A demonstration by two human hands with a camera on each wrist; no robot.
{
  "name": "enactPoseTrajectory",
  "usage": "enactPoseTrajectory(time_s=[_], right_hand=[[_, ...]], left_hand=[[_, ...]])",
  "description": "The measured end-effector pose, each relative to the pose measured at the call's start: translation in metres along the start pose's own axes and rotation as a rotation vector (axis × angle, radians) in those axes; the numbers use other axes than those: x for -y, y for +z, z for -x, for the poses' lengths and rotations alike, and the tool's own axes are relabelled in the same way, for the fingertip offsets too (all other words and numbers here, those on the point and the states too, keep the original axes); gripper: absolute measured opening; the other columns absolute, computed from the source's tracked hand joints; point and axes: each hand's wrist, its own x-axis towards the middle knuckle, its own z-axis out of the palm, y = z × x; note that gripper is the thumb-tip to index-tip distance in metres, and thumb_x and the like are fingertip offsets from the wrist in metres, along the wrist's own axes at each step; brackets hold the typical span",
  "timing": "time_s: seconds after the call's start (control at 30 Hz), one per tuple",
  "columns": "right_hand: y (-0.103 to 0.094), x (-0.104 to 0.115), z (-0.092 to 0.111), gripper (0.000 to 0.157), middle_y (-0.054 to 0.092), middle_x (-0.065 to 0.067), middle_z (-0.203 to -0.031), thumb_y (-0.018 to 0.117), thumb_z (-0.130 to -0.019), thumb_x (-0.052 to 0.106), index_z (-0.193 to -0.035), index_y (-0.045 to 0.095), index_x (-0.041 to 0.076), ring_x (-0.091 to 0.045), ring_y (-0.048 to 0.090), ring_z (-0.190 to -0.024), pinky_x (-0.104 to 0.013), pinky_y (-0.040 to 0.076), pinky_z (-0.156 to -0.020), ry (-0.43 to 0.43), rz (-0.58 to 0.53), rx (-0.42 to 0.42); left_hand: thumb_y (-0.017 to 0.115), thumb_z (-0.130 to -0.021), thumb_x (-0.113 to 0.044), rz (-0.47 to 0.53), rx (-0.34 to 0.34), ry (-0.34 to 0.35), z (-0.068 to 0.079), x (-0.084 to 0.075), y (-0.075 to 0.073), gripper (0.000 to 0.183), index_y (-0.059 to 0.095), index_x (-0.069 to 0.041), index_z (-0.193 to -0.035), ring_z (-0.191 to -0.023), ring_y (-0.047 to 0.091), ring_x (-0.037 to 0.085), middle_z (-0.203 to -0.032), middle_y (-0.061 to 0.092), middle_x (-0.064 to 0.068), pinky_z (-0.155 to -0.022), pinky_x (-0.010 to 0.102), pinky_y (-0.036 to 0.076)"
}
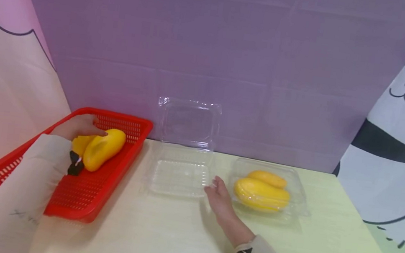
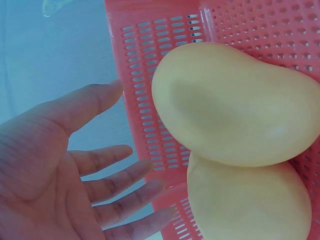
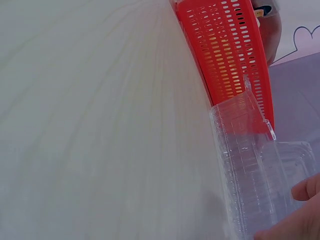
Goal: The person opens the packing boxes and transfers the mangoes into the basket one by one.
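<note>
My left hand (image 1: 80,125) reaches over the far part of a red basket (image 1: 116,183), beside two yellow mangoes. Its fingers are spread in the left wrist view, short of the larger mango (image 2: 235,105), and nothing is in the palm. The second mango (image 2: 250,200) lies against the first. At the middle of the table stands a clear plastic clamshell container (image 1: 181,178), its lid (image 1: 188,124) raised against the backdrop. My right hand (image 1: 221,202) pinches this container's right edge between thumb and finger. The container holds nothing.
To the right of my right hand sits a closed clear container (image 1: 299,189) with yellow mangoes (image 1: 261,194) inside. A purple backdrop (image 1: 217,39) rises behind the pale table (image 1: 159,231). Printed cloths flank it on both sides, with a panda (image 1: 400,180) at the right.
</note>
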Motion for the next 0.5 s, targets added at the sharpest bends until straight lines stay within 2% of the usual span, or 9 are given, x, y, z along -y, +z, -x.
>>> enactPoseTrajectory(time_s=[0.17, 0.33, 0.5], right_hand=[[-0.0007, 0.0008, -0.0006, 0.064, 0.029, -0.03, -0.145, 0.052, -0.091, 0.009, -0.144, 0.021, -0.008, -0.045, 0.029, -0.133, -0.051, 0.025, -0.11, 0.009, -0.012, 0.02], [-0.0026, 0.002, -0.0015, 0.068, 0.022, -0.029, -0.149, 0.052, -0.091, 0.01, -0.145, 0.016, -0.009, -0.043, 0.021, -0.137, -0.051, 0.019, -0.112, 0.007, -0.022, 0.035], [-0.0041, 0.0044, -0.0022, 0.072, 0.02, -0.026, -0.151, 0.055, -0.09, 0.013, -0.147, 0.015, -0.005, -0.043, 0.018, -0.138, -0.054, 0.02, -0.111, -0.002, -0.019, 0.027]], left_hand=[[0.06, -0.089, -0.04, -0.01, -0.006, 0.006, 0.0026, -0.0008, 0.0004, 0.084, 0.021, 0.012, -0.142, -0.123, 0.025, 0.051, -0.144, 0.021, 0.035, -0.102, 0.067, 0.025], [0.06, -0.089, -0.039, -0.021, -0.02, 0.02, 0.0026, -0.0009, 0.0008, 0.083, 0.021, 0.014, -0.141, -0.123, 0.026, 0.051, -0.143, 0.022, 0.036, -0.103, 0.066, 0.024], [0.06, -0.089, -0.038, -0.037, -0.057, 0.052, 0.0018, -0.005, 0.0012, 0.083, 0.02, 0.013, -0.142, -0.122, 0.029, 0.051, -0.142, 0.026, 0.036, -0.103, 0.066, 0.024]])
